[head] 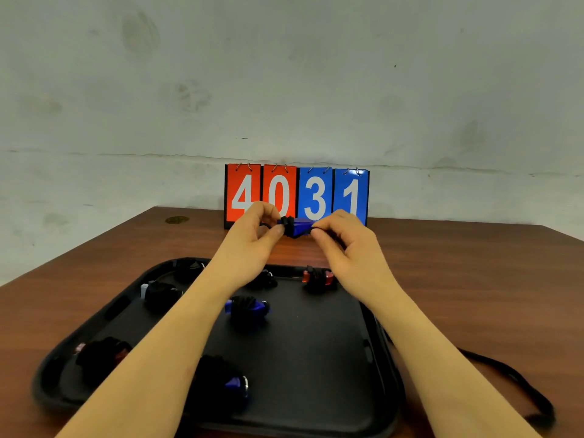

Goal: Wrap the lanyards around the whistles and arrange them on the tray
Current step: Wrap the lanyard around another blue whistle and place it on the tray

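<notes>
Head view: left hand (257,227) and right hand (339,235) are both pinching a blue whistle (297,228) with black lanyard (518,384), holding it above the far edge of the black tray (316,358). Lanyard is trailing right of tray. Wrapped whistles (248,306) are lying on tray.

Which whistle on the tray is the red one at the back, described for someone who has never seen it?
Find the black rectangular tray on the brown wooden table. At its far right corner lies the red whistle wrapped in black cord; its neighbours show blue, white or only black.
</notes>
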